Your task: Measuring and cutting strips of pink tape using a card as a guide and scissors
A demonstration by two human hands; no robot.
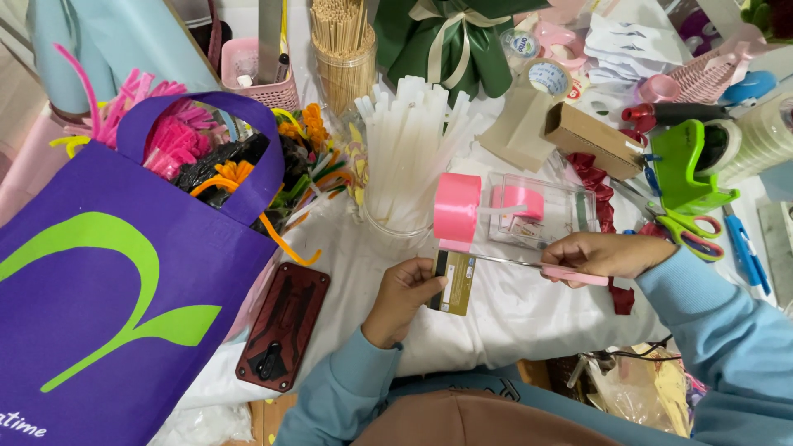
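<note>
My left hand (400,297) holds a gold and black card (454,282) upright, with the end of a pink ribbon (456,244) pressed against its top edge. The ribbon runs up to a pink ribbon roll (457,206) standing just above the card. My right hand (605,253) grips pink-handled scissors (529,266) whose blades point left and reach the card's top edge, at the ribbon. Both sleeves are light blue.
A purple tote bag (107,289) full of pipe cleaners fills the left. A dark red phone (283,325) lies beside it. Behind stand a cup of glue sticks (409,149), a clear box with pink ribbon (537,211), green scissors (690,227), a green tape dispenser (686,165) and a cardboard box (593,139).
</note>
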